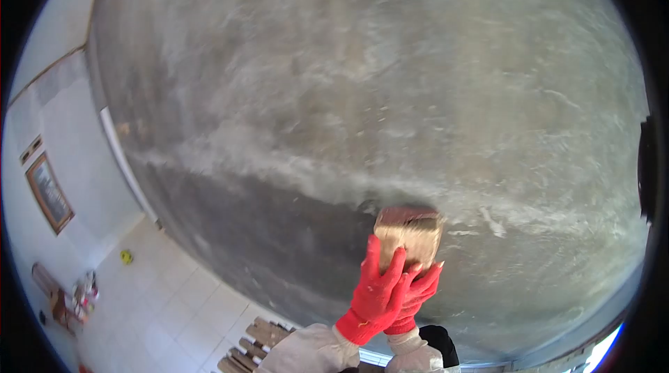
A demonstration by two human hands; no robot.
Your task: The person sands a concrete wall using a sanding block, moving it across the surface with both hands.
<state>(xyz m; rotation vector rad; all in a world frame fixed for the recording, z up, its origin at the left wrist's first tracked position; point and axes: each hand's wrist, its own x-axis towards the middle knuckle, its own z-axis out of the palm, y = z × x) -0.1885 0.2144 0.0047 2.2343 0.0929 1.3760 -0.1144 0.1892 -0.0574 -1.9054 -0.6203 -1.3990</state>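
Note:
Both my hands wear red gloves and press a pale wooden block [410, 233] to a grey plastered wall [334, 94]. A reddish-brown strip, possibly sandpaper, shows along the block's upper edge. My left hand [376, 298] grips the block's lower left part, with its fingers reaching up along the face. Close against it, partly overlapped, my right hand [416, 300] holds the lower right part, and some bare fingertips show past the glove. The block's wall-facing side is hidden. Around it the wall has whitish, dusty smears, and a darker patch lies to the left.
Wooden slats [254, 348] stand below at the left, over a pale tiled floor [167, 296]. Further left are a yellow ball [126, 256], a pile of mixed items [85, 296] and a framed picture or small window [49, 193] in a white side wall.

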